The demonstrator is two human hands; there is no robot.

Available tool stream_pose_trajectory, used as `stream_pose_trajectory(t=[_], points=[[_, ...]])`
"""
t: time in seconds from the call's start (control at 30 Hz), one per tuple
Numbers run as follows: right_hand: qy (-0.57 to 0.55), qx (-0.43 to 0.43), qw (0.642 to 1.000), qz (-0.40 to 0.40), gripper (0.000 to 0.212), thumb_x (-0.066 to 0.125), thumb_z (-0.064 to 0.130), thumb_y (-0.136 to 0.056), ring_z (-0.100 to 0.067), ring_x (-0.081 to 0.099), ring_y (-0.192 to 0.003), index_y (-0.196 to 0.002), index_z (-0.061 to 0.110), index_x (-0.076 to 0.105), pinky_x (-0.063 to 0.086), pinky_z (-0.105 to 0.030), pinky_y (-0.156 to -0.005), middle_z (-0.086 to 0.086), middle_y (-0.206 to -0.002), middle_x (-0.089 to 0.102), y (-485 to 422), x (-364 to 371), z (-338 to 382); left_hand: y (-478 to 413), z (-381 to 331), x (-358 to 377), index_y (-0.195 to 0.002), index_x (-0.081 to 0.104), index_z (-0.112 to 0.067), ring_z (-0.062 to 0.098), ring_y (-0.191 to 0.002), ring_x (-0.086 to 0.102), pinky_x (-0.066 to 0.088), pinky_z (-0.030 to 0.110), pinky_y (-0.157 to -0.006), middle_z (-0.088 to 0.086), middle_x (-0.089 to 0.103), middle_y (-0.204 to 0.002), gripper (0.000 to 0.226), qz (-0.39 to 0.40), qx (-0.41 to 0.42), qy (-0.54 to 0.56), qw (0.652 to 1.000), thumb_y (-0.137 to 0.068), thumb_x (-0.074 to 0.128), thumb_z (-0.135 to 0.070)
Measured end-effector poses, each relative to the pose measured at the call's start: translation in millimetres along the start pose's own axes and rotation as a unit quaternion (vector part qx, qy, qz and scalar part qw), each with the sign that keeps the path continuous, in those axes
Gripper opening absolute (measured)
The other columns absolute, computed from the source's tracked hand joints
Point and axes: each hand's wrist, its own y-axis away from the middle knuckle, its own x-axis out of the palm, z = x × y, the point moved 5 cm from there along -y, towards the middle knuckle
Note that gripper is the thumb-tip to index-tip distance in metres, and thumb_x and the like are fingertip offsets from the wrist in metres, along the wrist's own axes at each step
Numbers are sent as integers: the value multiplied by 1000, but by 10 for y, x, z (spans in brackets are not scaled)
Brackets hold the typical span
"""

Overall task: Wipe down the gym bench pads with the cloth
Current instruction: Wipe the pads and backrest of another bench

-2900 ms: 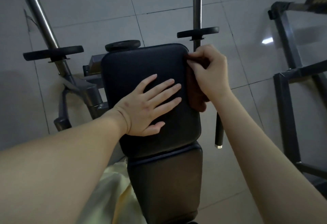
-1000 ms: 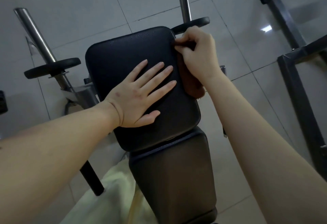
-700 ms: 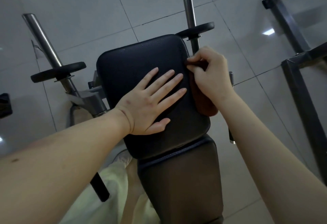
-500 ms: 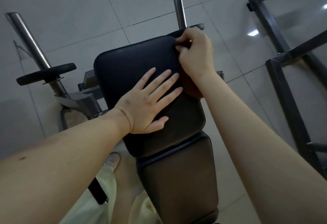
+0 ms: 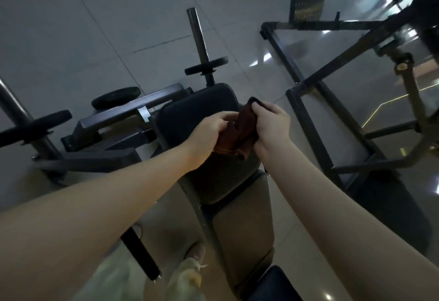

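Note:
The black upper bench pad [image 5: 190,115] runs away from me, with a second, browner pad [image 5: 244,229] below it. Both hands are lifted above the upper pad and hold a crumpled brown cloth [image 5: 240,131] between them. My left hand [image 5: 211,131] grips the cloth's left side with curled fingers. My right hand [image 5: 273,122] pinches its top right corner. The cloth hangs a little below the hands, over the pad.
Steel posts with black weight plates [image 5: 206,65] stand behind the bench, another plate [image 5: 35,127] at left. A dark metal frame [image 5: 306,120] of another machine is close on the right. Grey floor tiles surround everything. My legs and a shoe [image 5: 194,253] show below.
My left hand has left the pad's top and taken hold of the cloth. My right hand has lifted the cloth off the pad's right edge. The view has swung up and right.

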Motion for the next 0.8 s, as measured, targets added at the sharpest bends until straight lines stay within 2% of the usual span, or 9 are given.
stream_pose_trajectory(t=[0.1, 0.17, 0.27, 0.33, 0.4, 0.5, 0.6, 0.7, 0.8], points=[[-27, 52, 995, 75, 22, 55, 11, -97, -30, 65, -102, -115, 17, 67, 57, -48, -88, -13, -112, 66, 333, 345, -29, 214, -248, -320, -121, 63, -19, 29, -102, 67, 55, 42, -85, 13, 68, -114, 44, 9, -63, 92, 994, -96, 45, -50], [-69, 60, 979, 185, 32, 50, 16, -99, -32, 60, -115, -130, 13, 61, 49, -51, -101, -16, -127, 61, 498, 618, -88, 283, -400, -615, -121, 63, -21, 29, -103, 69, 55, 48, -91, 11, 70, -113, 57, -5, -93, 31, 995, -80, 65, -61], [-99, 34, 947, 305, 34, 46, 25, -102, -21, 60, -120, -127, 10, 63, 46, -42, -107, -9, -131, 62, 605, 917, -96, 362, -579, -1070, -107, 62, -27, 23, -92, 71, 58, 40, -84, 5, 70, -100, 32, -76, -67, -101, 990, -80, 76, -35], [3, -43, 967, 250, 45, 48, 34, -100, -13, 54, -127, -141, 17, 50, 45, -41, -108, 4, -139, 56, 448, 997, -119, 365, -674, -1265, -104, 62, -31, 14, -91, 67, 56, 30, -79, -6, 68, -96, 22, -87, -16, -202, 975, -88, 71, -19], [175, -107, 973, 105, 53, 43, 36, -103, -22, 24, -149, -152, 21, 31, 24, -48, -120, -2, -162, 24, 160, 998, -179, 281, -719, -1373, -115, 63, -32, 7, -91, 61, 51, 26, -78, -17, 61, -98, 28, -99, 45, -359, 927, -92, 65, -15], [385, -58, 921, -36, 61, 29, 42, -106, -25, -10, -152, -158, 21, 6, -4, -48, -123, -5, -165, -12, -226, 970, -454, 82, -733, -1410, -131, 61, -27, 14, -104, 59, 50, 34, -88, -8, 64, -113, 38, -112, 147, -522, 833, -95, 57, -14], [440, -63, 891, -88, 64, 21, 49, -104, -24, -13, -151, -158, 25, -3, -9, -49, -122, -2, -166, -10, -374, 1021, -718, -133, -547, -1390, -136, 57, -29, 20, -109, 56, 50, 37, -86, 0, 63, -121, 40, -91, 182, -599, 774, -97, 55, -23], [449, -81, 881, -123, 64, 21, 50, -102, -22, -10, -152, -158, 27, -1, -7, -49, -122, 0, -166, -5, -423, 1055, -800, -255, -332, -1332, -139, 54, -25, 25, -109, 54, 52, 40, -83, 5, 60, -123, 49, -58, 178, -637, 748, -92, 62, -37], [455, -87, 876, -135, 64, 18, 50, -100, -21, -10, -152, -157, 29, -1, -6, -49, -122, 2, -166, -5, -471, 1026, -844, -379, -307, -1341, -129, 63, -17, 29, -100, 59, 55, 40, -75, 9, 64, -114, 44, -47, 219, -632, 742, -88, 70, -26]])
